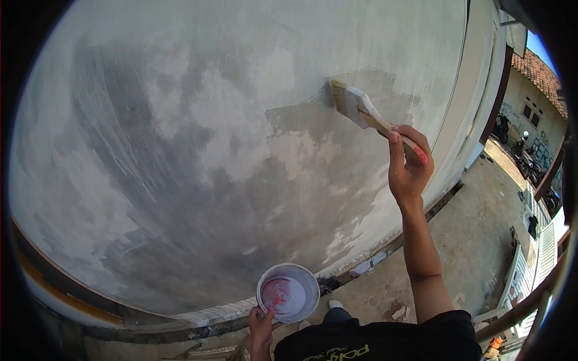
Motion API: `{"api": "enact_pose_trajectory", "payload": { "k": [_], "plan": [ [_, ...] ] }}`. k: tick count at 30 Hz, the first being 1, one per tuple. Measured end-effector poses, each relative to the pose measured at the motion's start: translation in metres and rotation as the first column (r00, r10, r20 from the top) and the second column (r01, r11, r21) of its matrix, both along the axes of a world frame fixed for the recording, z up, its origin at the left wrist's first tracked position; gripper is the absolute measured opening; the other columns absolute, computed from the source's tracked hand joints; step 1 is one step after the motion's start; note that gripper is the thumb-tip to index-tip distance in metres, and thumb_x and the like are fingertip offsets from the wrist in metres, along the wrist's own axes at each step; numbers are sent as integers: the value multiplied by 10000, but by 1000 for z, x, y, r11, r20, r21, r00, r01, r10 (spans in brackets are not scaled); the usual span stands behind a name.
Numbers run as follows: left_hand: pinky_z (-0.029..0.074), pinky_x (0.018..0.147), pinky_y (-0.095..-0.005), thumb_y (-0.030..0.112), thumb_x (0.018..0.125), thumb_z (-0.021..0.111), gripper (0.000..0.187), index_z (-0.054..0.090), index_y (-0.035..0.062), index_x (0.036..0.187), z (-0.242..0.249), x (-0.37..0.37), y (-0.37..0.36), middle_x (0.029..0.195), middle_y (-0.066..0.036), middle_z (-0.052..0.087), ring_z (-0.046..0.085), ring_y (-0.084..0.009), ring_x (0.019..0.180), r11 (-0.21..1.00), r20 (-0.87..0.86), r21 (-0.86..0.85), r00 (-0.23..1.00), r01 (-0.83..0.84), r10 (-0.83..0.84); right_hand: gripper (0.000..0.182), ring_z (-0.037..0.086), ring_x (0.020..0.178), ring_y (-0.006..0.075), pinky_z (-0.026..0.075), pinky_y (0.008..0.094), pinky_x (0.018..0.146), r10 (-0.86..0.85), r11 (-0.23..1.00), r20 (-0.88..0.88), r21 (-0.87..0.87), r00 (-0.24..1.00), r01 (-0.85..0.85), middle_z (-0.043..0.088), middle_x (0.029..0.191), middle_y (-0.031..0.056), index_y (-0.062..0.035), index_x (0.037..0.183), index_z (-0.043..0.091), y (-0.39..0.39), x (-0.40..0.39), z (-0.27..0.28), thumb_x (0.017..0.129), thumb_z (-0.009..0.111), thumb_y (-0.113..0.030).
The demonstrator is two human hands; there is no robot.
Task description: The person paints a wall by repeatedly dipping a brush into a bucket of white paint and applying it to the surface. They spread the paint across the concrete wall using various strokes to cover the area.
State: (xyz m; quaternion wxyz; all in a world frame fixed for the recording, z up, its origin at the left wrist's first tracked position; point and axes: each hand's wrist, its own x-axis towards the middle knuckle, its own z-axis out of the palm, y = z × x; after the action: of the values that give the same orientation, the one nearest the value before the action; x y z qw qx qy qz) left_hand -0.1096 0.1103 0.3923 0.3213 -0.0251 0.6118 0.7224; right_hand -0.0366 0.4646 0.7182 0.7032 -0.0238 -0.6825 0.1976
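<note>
My right hand [411,162] is closed around the wooden handle of a wide paintbrush [367,111], whose handle end is red. The bristles touch the wall [229,138], next to a wet grey patch. Low in the view, my left hand [261,331] grips the rim of a paint bucket [308,283], with the thumb over the edge. Inside the bucket lies whitish liquid, with red stains on its inner side. The wall is blotchy, with darker grey areas and pale patches. The fingers of my left hand beneath the bucket are partly hidden.
A concrete floor [481,204] runs along the wall's foot, with some debris on it. White slatted panels [542,259] lean at the right. Farther back are parked motorcycles [527,162] and a house with a tiled roof [542,78]. A pale door frame [460,108] borders the wall.
</note>
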Motion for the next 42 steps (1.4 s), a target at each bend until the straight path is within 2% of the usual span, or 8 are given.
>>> {"api": "enact_pose_trajectory", "payload": {
  "k": [3, 6, 9, 14, 18, 33, 38, 42],
  "plan": [
    [639, 696, -434, -14, 841, 592, 186, 439, 82, 886, 24, 7, 0, 1019, -83, 543, 632, -229, 937, 1000, -13, 9, 1000, -25, 25, 157, 683, 855, 196, 537, 268, 743, 344, 922, 143, -235, 928, -306, 685, 947, 132, 32, 1052, 631, -21, 17, -28, 902, 660, -3],
    [607, 717, -348, -12, 874, 606, 248, 381, 94, 885, 32, 9, -5, 1233, -81, 504, 565, -214, 1087, 997, -32, 73, 999, -4, 7, 158, 696, 891, 215, 548, 285, 770, 659, 751, 483, -453, 576, -480, 703, 967, 144, 33, 1021, 656, -47, 32, -60, 867, 687, 16],
    [544, 885, -380, -33, 841, 629, 262, 398, 76, 903, 54, 10, -3, 1482, -144, 309, 424, -256, 1315, 997, -51, 46, 997, -55, 57, 163, 704, 916, 220, 553, 306, 787, 723, 686, 613, -580, 319, -440, 720, 988, 153, 24, 985, 685, -68, 26, -95, 825, 716, 28],
    [277, 1128, -369, -41, 805, 656, 256, 431, 48, 889, 41, 7, -1, 1477, -218, 293, 253, -282, 1439, 995, -250, 53, 964, -85, 96, 198, 715, 877, 277, 562, 330, 771, 625, 727, 778, -554, 57, -405, 721, 996, 159, -5, 1011, 704, -92, 14, -152, 822, 723, -60],
    [259, 1138, -362, -33, 797, 662, 249, 440, 42, 883, 45, 0, 6, 1450, -228, 311, 240, -289, 1449, 999, -348, 13, 936, -51, 53, 177, 698, 820, 326, 560, 370, 735, 572, 753, 818, -556, -68, -351, 706, 935, 180, 1, 991, 698, -106, 2, -195, 833, 677, -76],
    [307, 1111, -379, -48, 798, 650, 257, 418, 50, 850, 37, -5, 20, 1468, -214, 325, 276, -310, 1430, 999, -279, 47, 960, -10, 23, 177, 718, 781, 233, 557, 325, 730, 604, 772, 796, -571, 41, -280, 706, 835, 176, 21, 990, 696, -95, -10, -233, 857, 683, -95],
    [603, 778, -369, -27, 836, 640, 275, 384, 71, 845, 49, -4, 21, 1519, -196, 267, 431, -327, 1309, 996, -136, 94, 991, 8, 5, 261, 717, 820, 188, 584, 262, 736, 900, 354, 330, -935, 284, -32, 697, 881, 121, 65, 1056, 631, -73, 2, -216, 933, 661, -164],
    [636, 713, -366, -56, 846, 589, 219, 397, 49, 834, 40, -4, 28, 1513, -155, 307, 549, -302, 1204, 997, -121, 63, 992, -32, 39, 279, 724, 785, 229, 606, 287, 721, 830, 239, 198, -971, 522, -13, 684, 888, 127, 72, 1072, 593, -57, 14, -202, 950, 638, -175]
  ]
}}
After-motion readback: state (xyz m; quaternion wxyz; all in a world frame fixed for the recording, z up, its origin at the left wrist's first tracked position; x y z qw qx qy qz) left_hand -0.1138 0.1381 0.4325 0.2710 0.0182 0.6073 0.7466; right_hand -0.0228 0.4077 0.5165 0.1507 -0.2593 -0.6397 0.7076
